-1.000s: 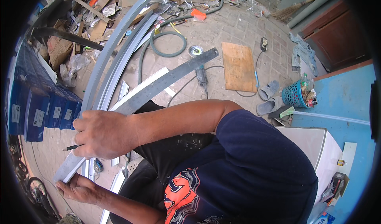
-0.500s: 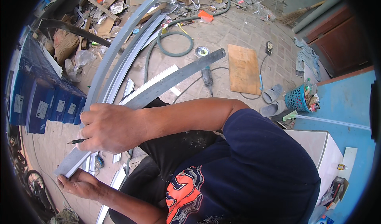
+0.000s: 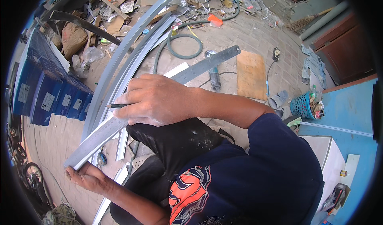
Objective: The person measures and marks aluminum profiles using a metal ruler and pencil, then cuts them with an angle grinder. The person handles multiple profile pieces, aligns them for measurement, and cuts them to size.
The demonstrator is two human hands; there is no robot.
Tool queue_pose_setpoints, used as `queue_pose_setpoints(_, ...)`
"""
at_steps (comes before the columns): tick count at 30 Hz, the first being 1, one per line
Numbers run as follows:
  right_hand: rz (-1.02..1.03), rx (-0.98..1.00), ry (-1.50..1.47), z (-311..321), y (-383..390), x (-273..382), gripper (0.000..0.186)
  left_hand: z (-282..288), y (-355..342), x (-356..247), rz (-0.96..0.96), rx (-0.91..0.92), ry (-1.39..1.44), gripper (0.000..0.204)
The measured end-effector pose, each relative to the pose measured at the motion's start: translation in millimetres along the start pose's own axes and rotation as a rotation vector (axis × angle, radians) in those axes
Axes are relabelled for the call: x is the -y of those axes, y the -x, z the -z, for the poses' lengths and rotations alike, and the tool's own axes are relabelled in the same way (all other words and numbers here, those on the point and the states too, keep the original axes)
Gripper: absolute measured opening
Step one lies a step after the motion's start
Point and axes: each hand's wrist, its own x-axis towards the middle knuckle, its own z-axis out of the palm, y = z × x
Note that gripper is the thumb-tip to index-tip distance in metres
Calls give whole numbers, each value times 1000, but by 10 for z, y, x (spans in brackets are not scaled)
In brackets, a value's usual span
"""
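A long steel ruler (image 3: 101, 132) lies along a white metal profile (image 3: 176, 70), both slanting from lower left to upper right. My left hand (image 3: 88, 178) is closed on their near-left end, thumb and fingers pinching the edge. Farther up, my right hand (image 3: 157, 99) rests over the ruler, fingers curled, with a dark pencil (image 3: 116, 106) sticking out between them. The part of the ruler under my right hand is hidden. Its dark far end reaches out over an angle grinder (image 3: 214, 78) on the floor.
Long grey metal profiles (image 3: 103, 83) lie beyond my hands, near blue boxes (image 3: 46, 99). A tape measure (image 3: 101, 159) sits on the floor. A green hose (image 3: 199, 53), a wooden board (image 3: 251, 75), a blue basket (image 3: 301, 106) and scrap heaps surround the spot.
My right hand, with the pencil, has moved up along the ruler, away from my left hand, baring more of its markings. My left hand still grips the end. The whole view has shifted slightly.
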Motion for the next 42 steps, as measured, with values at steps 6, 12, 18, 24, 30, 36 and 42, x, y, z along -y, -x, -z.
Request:
queue_pose_setpoints(6,-7,10,67,251,223,-94,40,43,9,61,23,-16,48,19)
queue_pose_setpoints(12,-7,12,68,261,278,-113,43,-15,-2,45,14,-57,38,20)
queue_pose_setpoints(18,-63,-43,129,162,429,119,49,-270,127,16,114,-113,327,21)
queue_pose_setpoints(24,-124,-17,121,189,388,397,36,-547,315,-29,86,-38,496,61)
queue_pose_setpoints(30,-121,-11,93,144,452,395,34,-630,328,-122,42,-55,501,50)
queue_pose_setpoints(36,-132,15,139,227,390,364,43,-598,347,-96,-4,-175,131,35)
queue_pose_setpoints(42,10,68,151,293,141,246,51,-647,353,-129,25,-188,48,40)
